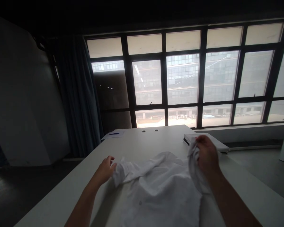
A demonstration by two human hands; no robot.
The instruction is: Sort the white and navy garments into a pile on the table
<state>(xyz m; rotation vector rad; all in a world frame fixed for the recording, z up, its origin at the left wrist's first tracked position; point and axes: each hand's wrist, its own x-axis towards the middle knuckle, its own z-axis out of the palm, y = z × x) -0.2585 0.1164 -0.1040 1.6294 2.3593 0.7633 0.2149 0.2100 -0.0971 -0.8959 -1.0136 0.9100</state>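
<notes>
Shirt (159,192), white and buttoned down the front, lies rumpled on the near part of the tabletop (49,201) and runs off the bottom of my view. My right hand (207,156) is closed, its fingers pinching a gathered fold that rises from the pile. My left hand (106,170) is half open with the fingers loosely curled, right at a bunched end of the cloth (119,173) that may be a sleeve; I cannot tell whether it grips the cloth or only touches it.

This looks light and limp, a thin woven fabric with no stiffness, so it should slump wherever I let go, and a single pinch lifts only a fold. Seams, cuffs and the hem would give firmer places to hold, though I cannot pick out the collar from here. A small button (140,203) shows on the front.

Just past my right hand sits a flat white stack (203,140). Farther along the tabletop lie a sheet of paper (117,135) with a blue pen (114,133) on it and two round grommets (150,130). Beyond them are a large window (182,78) and a blue curtain (78,94).
</notes>
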